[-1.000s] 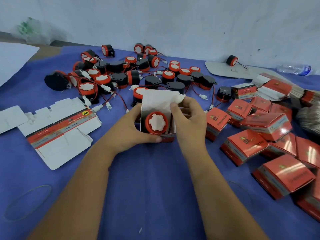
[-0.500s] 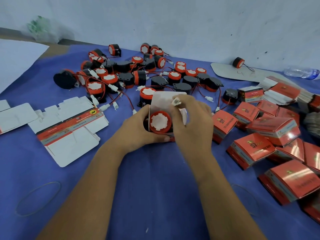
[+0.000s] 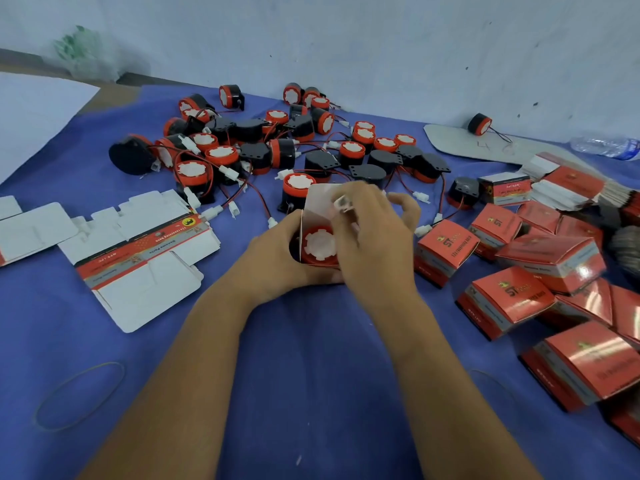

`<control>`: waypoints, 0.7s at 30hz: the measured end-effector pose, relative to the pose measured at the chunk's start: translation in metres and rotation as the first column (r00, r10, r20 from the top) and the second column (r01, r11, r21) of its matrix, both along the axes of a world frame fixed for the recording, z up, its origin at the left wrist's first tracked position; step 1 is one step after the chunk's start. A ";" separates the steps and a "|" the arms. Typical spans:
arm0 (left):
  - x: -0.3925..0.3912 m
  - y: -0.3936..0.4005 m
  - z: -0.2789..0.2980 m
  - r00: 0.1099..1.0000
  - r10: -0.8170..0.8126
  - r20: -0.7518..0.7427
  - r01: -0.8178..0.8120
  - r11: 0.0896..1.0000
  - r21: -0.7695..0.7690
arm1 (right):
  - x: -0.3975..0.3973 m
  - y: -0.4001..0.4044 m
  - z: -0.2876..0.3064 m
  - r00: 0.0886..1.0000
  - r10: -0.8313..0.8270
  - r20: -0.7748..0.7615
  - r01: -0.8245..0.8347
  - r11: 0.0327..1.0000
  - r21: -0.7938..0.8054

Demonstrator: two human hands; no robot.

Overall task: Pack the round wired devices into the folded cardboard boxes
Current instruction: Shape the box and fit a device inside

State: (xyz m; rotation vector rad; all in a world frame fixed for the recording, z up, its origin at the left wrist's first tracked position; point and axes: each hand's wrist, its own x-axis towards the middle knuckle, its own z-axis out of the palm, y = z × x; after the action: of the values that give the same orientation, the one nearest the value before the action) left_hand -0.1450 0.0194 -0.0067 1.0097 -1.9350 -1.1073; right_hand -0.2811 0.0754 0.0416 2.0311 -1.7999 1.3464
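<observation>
A small cardboard box [image 3: 317, 202] stands open in the middle of the blue cloth, its white lid flap raised. Inside it lies a round red and black device [image 3: 318, 244] with a white toothed face. My left hand [image 3: 273, 256] grips the box from its left side. My right hand [image 3: 372, 237] reaches over the box opening and pinches the device's white wire connector [image 3: 343, 203] above the device. Several more round wired devices [image 3: 277, 147] lie in a heap behind the box.
Several closed red boxes [image 3: 512, 296] are piled at the right. Flat unfolded box blanks [image 3: 138, 251] lie at the left, and a stack of flat blanks [image 3: 571, 188] at the far right. Rubber bands [image 3: 79, 396] lie near the front. A water bottle [image 3: 606, 147] lies by the wall.
My right hand has brought the white connector from the lid's far edge over the box opening, towards the device. My left hand has kept its grip on the box.
</observation>
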 end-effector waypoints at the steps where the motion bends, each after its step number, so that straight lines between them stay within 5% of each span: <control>1: 0.000 0.000 0.000 1.000 0.006 -0.009 -0.006 1.000 0.016 | -0.003 0.000 0.002 0.995 0.008 0.100 -0.006 1.000 -0.023; 3: 0.000 0.000 0.001 1.000 0.008 -0.023 -0.007 0.999 0.039 | -0.008 0.004 0.004 0.986 0.032 0.165 -0.031 0.999 -0.012; 8: 0.000 0.001 0.002 0.999 0.005 -0.035 -0.004 1.000 0.011 | -0.012 0.008 -0.003 0.950 0.154 -0.270 -0.128 0.986 0.111; 10: -0.001 0.001 0.001 0.999 -0.008 -0.046 0.008 1.000 0.008 | -0.011 0.004 -0.004 0.938 0.162 -0.306 -0.107 0.976 0.188; 17: 0.001 0.003 0.000 0.992 0.087 -0.086 -0.090 0.995 -0.031 | -0.022 0.002 0.014 0.994 0.105 -0.007 -0.105 0.994 0.022; 21: 0.001 0.001 0.000 0.991 0.087 -0.099 -0.089 0.996 -0.023 | -0.033 0.008 0.021 0.974 0.196 0.116 -0.214 0.962 0.170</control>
State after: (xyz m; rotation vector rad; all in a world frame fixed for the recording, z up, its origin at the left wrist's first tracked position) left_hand -0.1438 0.0208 -0.0067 0.9977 -1.8054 -1.0587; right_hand -0.3140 0.0834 0.0629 2.3428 -1.8572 1.4046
